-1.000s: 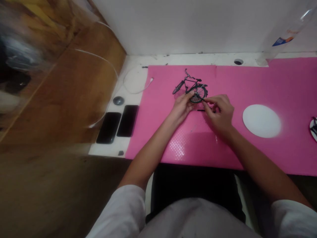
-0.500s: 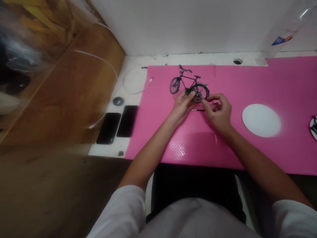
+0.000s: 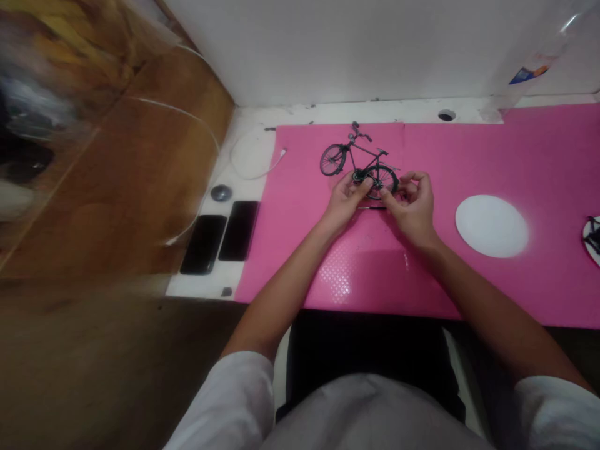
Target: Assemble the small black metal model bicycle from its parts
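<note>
A small black model bicycle (image 3: 359, 161) stands upright on the pink mat (image 3: 469, 150), handlebars toward the wall. My left hand (image 3: 345, 200) pinches it low down near the pedals, by the rear wheel. My right hand (image 3: 412, 203) has its fingers curled at the right side of the rear wheel, touching it; whether it holds a small part there is hidden. A thin dark tool (image 3: 372, 208) lies on the mat between my two hands.
A white round disc (image 3: 491, 226) lies on the mat to the right, a plate with dark parts (image 3: 591, 237) at the right edge. Two black phones (image 3: 220, 234), a grey cap (image 3: 220, 192) and a white cable (image 3: 253, 159) sit left of the mat. A clear bottle (image 3: 529, 69) stands back right.
The bicycle went from tilted to standing upright and turned a little. My right hand moved up closer to the rear wheel; my left hand stayed at the pedals.
</note>
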A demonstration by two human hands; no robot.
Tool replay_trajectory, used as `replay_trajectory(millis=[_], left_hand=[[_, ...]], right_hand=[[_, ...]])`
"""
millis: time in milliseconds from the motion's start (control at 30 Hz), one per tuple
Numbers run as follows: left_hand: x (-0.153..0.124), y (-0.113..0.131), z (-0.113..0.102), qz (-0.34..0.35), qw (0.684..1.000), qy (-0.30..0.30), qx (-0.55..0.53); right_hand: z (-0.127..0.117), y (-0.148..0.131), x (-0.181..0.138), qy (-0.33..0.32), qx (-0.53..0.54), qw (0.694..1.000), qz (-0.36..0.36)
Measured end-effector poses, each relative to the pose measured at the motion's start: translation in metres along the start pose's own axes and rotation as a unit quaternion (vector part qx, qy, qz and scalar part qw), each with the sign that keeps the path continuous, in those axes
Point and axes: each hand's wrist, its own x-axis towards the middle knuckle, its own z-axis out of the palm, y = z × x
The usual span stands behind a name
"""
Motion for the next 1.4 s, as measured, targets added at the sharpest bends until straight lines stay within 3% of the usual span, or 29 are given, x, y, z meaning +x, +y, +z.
replay_trajectory(millis=[267, 667, 867, 933, 1000, 1133, 1400], left_hand=[[0.002, -0.005, -0.008, 0.033, 0.998, -0.052, 0.028], [0.004, 0.0, -0.012, 0.051, 0.997, -0.024, 0.051], [0.005, 0.005, -0.013, 0.052, 0.998, 0.035, 0.026], [0.007, 0.006, -0.016, 0.059, 0.996, 0.054, 0.025], [0.01, 0.006, -0.018, 0.064, 0.995, 0.068, 0.026], [0.016, 0.001, -0.022, 0.066, 0.994, 0.089, 0.014], [0.016, -0.004, -0.02, 0.059, 0.994, 0.089, 0.018]], right_hand=[[0.002, -0.013, 0.004, 0.015, 0.034, 0.999, 0.033], [-0.003, -0.017, 0.011, -0.094, 0.021, 0.994, 0.06], [-0.008, -0.03, 0.005, -0.132, -0.096, 0.986, 0.037], [-0.013, -0.036, 0.006, -0.191, -0.165, 0.967, -0.004], [-0.018, -0.04, 0.007, -0.291, -0.218, 0.93, -0.06], [-0.021, -0.04, 0.009, -0.439, -0.221, 0.863, -0.115], [-0.02, -0.041, 0.007, -0.488, -0.215, 0.837, -0.124]])
